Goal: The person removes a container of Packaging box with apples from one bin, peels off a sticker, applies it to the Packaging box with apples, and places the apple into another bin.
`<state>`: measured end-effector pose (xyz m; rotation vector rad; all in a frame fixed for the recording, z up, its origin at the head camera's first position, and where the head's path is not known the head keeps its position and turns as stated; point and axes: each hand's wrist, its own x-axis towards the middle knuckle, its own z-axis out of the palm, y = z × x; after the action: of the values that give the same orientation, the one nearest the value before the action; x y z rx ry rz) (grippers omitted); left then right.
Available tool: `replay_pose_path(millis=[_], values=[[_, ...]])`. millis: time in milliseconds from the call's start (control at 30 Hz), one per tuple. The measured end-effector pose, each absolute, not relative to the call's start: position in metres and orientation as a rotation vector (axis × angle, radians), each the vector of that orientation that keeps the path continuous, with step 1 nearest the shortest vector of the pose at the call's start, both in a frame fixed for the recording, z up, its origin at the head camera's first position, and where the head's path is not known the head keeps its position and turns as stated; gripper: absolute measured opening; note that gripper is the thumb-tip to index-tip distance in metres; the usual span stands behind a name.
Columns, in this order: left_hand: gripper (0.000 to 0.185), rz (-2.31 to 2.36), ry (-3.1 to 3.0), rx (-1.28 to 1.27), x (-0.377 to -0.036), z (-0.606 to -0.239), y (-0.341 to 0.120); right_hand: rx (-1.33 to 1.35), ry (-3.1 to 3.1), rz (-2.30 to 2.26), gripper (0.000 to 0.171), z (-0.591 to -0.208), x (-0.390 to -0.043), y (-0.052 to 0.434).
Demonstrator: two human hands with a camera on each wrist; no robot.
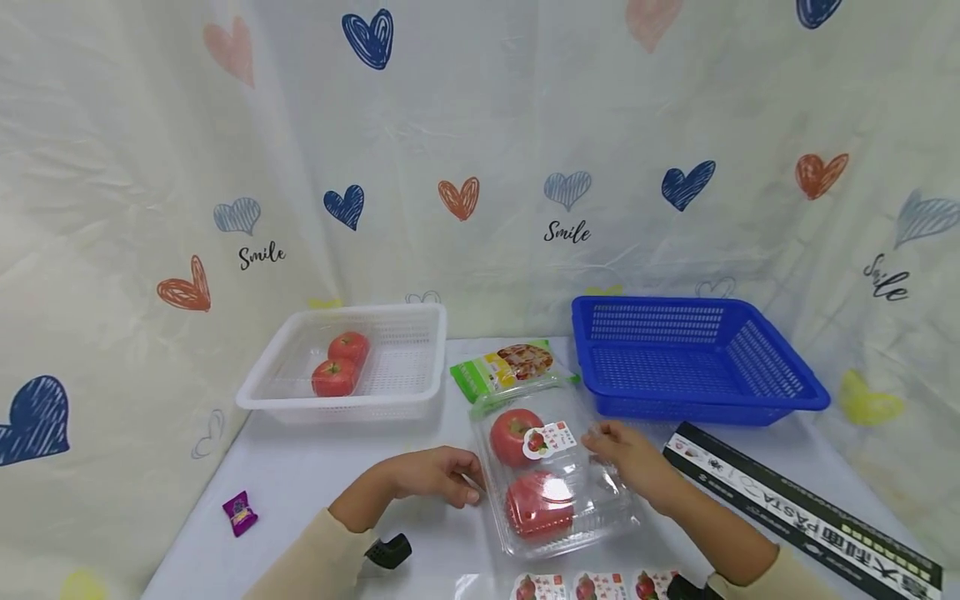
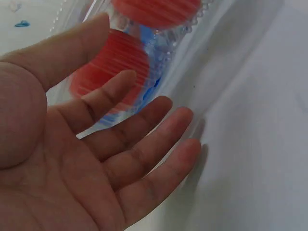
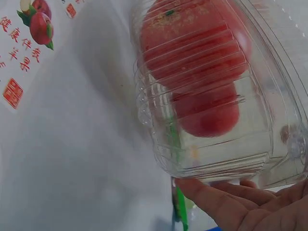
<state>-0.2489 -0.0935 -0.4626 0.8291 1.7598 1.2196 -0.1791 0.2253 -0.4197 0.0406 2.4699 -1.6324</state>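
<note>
At the near middle of the white table [image 1: 315, 475], the clear plastic clamshell box [image 1: 558, 475] holding two red apples sits between both hands. The left hand [image 1: 438, 475], fingers loosely spread, touches its left edge; the right hand [image 1: 626, 457] fingertips press its right rim. An even squeeze from both sides would keep it level.

The white counter [image 1: 315, 475] in front of me carries a white basket [image 1: 420, 392] at the back left and a blue basket [image 1: 600, 392] at the back right. Between them lies a green packet [image 1: 510, 367], just behind my clear clamshell box [image 1: 600, 517] (apples inside). A black pasta box [image 1: 802, 517] lies right, a purple candy [image 1: 240, 512] left, sticker sheets [image 1: 592, 586] nearest me.
</note>
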Motion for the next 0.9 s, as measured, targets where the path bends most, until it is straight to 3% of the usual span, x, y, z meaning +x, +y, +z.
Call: replay_pose_path(millis=[400, 900], values=[[0.032, 1.471, 1.764, 0.707, -0.281, -0.468, -0.052, -0.051, 2.340, -1.740, 0.055, -0.366, -0.184, 0.276], [0.039, 1.755, 1.636, 0.504, -0.317, -0.468, 0.043, -0.115, 2.420, -1.707, 0.059, -0.317, -0.219, 0.349]])
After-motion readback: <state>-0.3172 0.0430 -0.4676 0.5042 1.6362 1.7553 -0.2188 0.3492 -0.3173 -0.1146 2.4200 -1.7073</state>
